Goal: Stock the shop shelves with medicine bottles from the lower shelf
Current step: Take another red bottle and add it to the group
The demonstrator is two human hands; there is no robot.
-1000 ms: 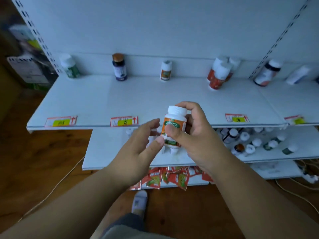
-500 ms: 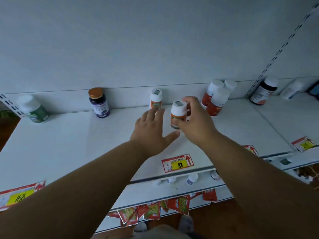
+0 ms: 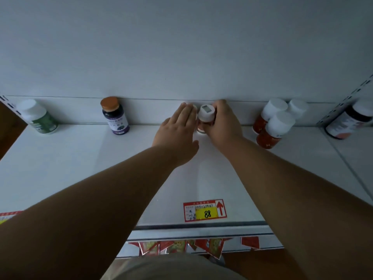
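My right hand (image 3: 223,126) grips a white-capped orange-label bottle (image 3: 205,117), which stands on the upper shelf (image 3: 80,158) close to the back wall. A second white-capped bottle (image 3: 194,110) stands just left of it, mostly hidden behind my left hand (image 3: 177,132). That hand lies flat with straight fingers against the hidden bottle's front. The lower shelf is out of sight beneath the upper one.
A purple bottle with a brown cap (image 3: 115,116) and a green-label bottle (image 3: 38,117) stand at the left. Three red bottles with white caps (image 3: 274,123) and a dark bottle (image 3: 351,122) stand at the right. A price tag marked 88 (image 3: 204,210) sits on the shelf's front edge.
Both hands have reached deeper along the upper shelf. The orange-label bottle, carried in the air before, now stands by the back wall beside the other white-capped bottle.
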